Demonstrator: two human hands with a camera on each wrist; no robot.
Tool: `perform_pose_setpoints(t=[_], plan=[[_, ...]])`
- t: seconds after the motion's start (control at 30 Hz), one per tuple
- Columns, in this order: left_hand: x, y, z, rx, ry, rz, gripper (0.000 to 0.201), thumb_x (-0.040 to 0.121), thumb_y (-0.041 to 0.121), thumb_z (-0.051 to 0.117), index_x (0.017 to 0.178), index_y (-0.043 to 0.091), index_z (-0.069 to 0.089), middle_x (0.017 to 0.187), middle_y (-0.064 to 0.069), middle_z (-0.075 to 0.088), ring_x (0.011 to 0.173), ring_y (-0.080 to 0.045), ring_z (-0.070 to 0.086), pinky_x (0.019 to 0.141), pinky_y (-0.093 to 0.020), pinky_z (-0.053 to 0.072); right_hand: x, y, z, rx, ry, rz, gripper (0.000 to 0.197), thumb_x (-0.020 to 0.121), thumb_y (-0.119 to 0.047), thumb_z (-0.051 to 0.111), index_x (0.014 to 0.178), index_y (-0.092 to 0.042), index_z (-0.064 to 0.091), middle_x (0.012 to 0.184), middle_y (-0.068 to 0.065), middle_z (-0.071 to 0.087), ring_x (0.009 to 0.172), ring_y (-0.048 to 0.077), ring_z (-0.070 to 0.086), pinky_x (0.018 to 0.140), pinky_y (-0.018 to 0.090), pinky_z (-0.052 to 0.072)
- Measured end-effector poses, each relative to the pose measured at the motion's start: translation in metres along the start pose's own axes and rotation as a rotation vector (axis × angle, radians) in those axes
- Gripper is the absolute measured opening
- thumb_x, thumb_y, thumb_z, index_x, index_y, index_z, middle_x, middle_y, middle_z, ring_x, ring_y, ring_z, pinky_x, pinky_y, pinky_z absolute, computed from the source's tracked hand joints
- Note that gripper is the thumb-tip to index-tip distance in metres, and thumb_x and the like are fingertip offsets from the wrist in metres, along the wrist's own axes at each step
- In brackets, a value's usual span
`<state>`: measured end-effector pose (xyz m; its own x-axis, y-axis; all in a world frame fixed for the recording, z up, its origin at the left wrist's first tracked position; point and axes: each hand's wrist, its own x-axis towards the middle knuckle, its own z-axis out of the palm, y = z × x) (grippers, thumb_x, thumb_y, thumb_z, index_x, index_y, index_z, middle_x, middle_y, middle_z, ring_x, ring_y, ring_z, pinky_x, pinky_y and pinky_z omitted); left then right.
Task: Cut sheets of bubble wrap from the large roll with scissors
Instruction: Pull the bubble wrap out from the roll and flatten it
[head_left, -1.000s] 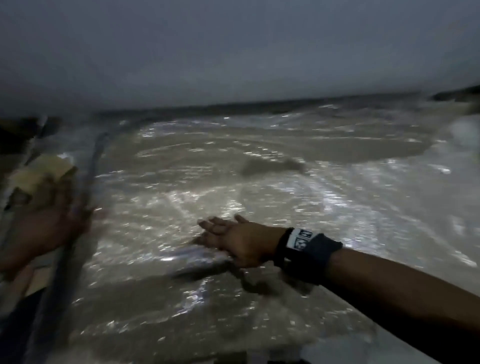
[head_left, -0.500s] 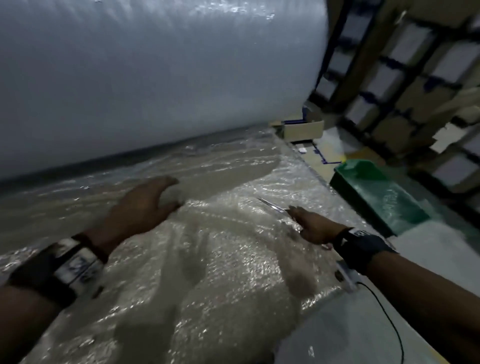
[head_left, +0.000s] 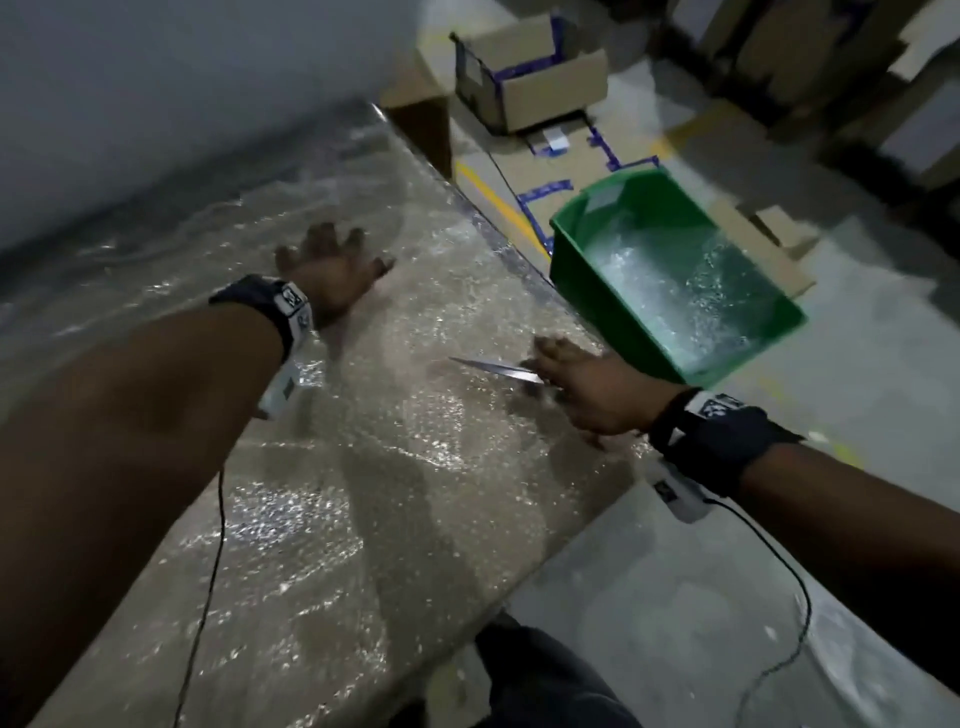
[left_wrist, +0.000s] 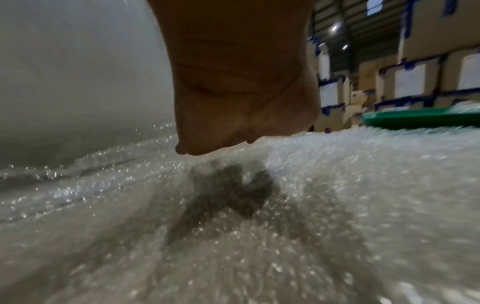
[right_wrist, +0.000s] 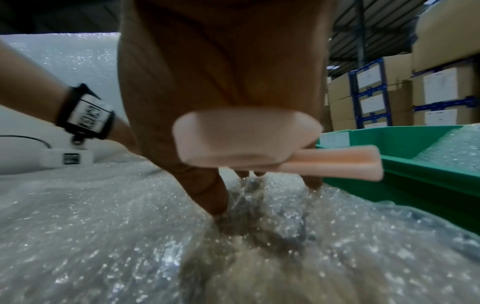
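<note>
Left hand (head_left: 332, 270) now farther across clear bubble wrap sheet (head_left: 363, 493) on desk, fingers spread flat, right hand (head_left: 587, 395) gripping pink-handled scissors (head_left: 498, 370), one green plastic bin (head_left: 670, 280) holding bubble wrap, one open cardboard box (head_left: 530, 73) behind.

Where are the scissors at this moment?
In the head view, the scissors are in the right hand, blades pointing left over the bubble wrap, just short of the green bin.

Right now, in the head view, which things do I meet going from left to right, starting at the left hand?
left hand → scissors blades → right hand → green bin holding bubble wrap pieces.
</note>
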<state>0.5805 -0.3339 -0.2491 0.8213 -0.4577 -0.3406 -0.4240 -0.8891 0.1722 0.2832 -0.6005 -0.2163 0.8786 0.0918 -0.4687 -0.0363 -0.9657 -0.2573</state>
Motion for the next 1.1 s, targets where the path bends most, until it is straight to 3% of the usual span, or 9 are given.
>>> perform_pose_setpoints(t=[0.03,0.13,0.37,0.73,0.8,0.87,0.97,1.03,1.1], plan=[[0.007,-0.001,0.005,-0.025,-0.027,-0.041,0.117,0.069,0.105,0.002,0.166,0.04,0.009,0.177,-0.007,0.001,0.163,-0.024,-0.001,0.123,-0.069,-0.002,0.001,0.002,0.0,0.0,-0.007,0.002,0.067,0.101,-0.031,0.048,0.164,-0.026,0.025,0.175,0.012,0.006,0.162,0.029,0.009,0.122,0.061,0.028],[0.022,-0.008,0.016,0.054,0.017,-0.049,0.1,0.084,0.096,0.007,0.167,0.041,0.0,0.177,-0.005,-0.007,0.163,-0.026,-0.006,0.123,-0.069,-0.003,0.008,0.013,0.006,-0.017,-0.038,-0.004,0.069,0.105,-0.028,0.05,0.166,-0.033,0.017,0.176,0.005,-0.005,0.162,0.027,0.0,0.119,0.07,0.021],[0.041,-0.019,0.009,0.111,0.086,-0.004,0.104,0.081,0.098,0.001,0.167,0.039,-0.003,0.177,-0.005,-0.009,0.163,-0.027,-0.007,0.124,-0.069,-0.002,0.023,0.028,0.004,0.043,-0.012,-0.095,0.072,0.105,-0.024,0.047,0.167,-0.035,0.011,0.175,0.003,-0.01,0.162,0.027,-0.009,0.122,0.073,0.004],[0.055,-0.047,0.002,0.087,0.084,0.028,0.11,0.077,0.102,0.004,0.167,0.039,0.0,0.177,-0.001,-0.009,0.163,-0.023,-0.008,0.126,-0.064,-0.002,-0.008,0.051,-0.019,0.179,0.043,-0.075,0.076,0.096,-0.031,0.041,0.167,-0.022,0.018,0.176,0.009,0.001,0.162,0.025,-0.001,0.123,0.068,0.012],[0.051,-0.044,-0.001,0.095,0.166,0.048,0.104,0.086,0.095,0.012,0.167,0.031,0.012,0.177,-0.009,0.004,0.163,-0.029,0.003,0.126,-0.063,0.006,-0.014,0.059,-0.019,0.213,0.084,-0.078,0.071,0.101,-0.022,0.047,0.166,-0.018,0.02,0.175,0.011,0.006,0.162,0.025,0.004,0.126,0.063,0.017],[0.046,-0.034,-0.002,0.122,0.332,0.149,0.094,0.094,0.085,0.021,0.16,0.019,0.032,0.169,-0.024,0.025,0.156,-0.041,0.024,0.123,-0.063,0.023,-0.019,0.067,-0.021,0.275,0.148,-0.084,0.07,0.102,-0.011,0.05,0.166,-0.017,0.021,0.173,0.012,0.016,0.16,0.026,0.018,0.127,0.05,0.024],[0.041,0.0,0.002,0.087,0.388,0.32,0.09,0.095,0.082,0.023,0.151,0.015,0.044,0.157,-0.029,0.042,0.144,-0.047,0.042,0.116,-0.06,0.039,-0.028,0.078,-0.021,0.355,0.199,-0.022,0.076,0.103,-0.012,0.054,0.165,-0.036,0.016,0.159,0.014,0.047,0.135,0.03,0.052,0.105,0.027,0.039],[0.044,0.026,0.009,0.067,0.296,0.348,0.091,0.093,0.087,0.02,0.157,0.024,0.037,0.166,-0.023,0.033,0.153,-0.039,0.032,0.121,-0.06,0.031,-0.032,0.08,-0.022,0.352,0.199,-0.02,0.076,0.101,-0.021,0.053,0.163,-0.044,0.014,0.151,0.019,0.055,0.13,0.033,0.057,0.101,0.031,0.043],[0.05,0.04,0.02,0.078,0.141,0.291,0.095,0.09,0.092,0.013,0.166,0.034,0.016,0.175,-0.013,0.011,0.162,-0.028,0.008,0.125,-0.062,0.011,-0.032,0.08,-0.023,0.349,0.189,-0.009,0.072,0.102,-0.023,0.051,0.165,-0.036,0.019,0.145,0.02,0.059,0.125,0.03,0.058,0.093,0.028,0.041]])
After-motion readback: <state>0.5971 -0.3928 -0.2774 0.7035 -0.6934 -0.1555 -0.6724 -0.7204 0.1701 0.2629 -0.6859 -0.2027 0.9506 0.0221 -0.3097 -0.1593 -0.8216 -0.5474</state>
